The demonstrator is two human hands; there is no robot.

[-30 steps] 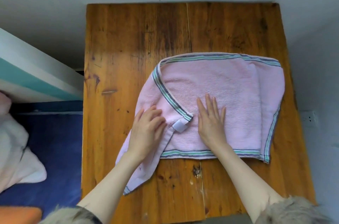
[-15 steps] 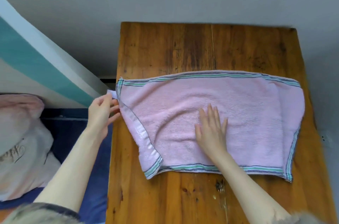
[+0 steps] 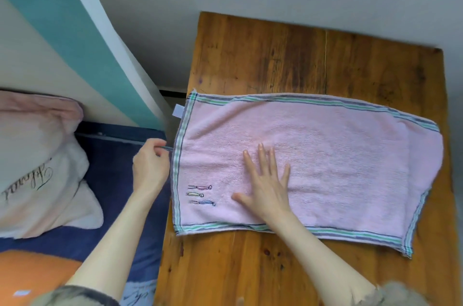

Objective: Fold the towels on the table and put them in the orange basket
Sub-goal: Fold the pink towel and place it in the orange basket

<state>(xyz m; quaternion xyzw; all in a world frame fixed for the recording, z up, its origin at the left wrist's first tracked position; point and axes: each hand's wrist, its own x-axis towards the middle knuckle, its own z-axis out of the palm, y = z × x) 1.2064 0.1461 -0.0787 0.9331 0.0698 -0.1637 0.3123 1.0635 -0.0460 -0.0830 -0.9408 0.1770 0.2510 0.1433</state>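
A wooden tabletop (image 3: 288, 55) carries the pink towel (image 3: 338, 163), spread flat across its middle and left edge. The right hand (image 3: 266, 185) presses it with straight, spread fingers. Left hand (image 3: 150, 168) pinches the towel's left hem, fingers curled.

Pink towel (image 3: 325, 155), striped border, spread flat on wooden table (image 3: 275, 55); right hand (image 3: 266, 180) pressed flat on it, fingers straight; left hand (image 3: 150, 168) pinching its left edge; pillow (image 3: 37, 168) on blue bedding (image 3: 112, 193) alongside
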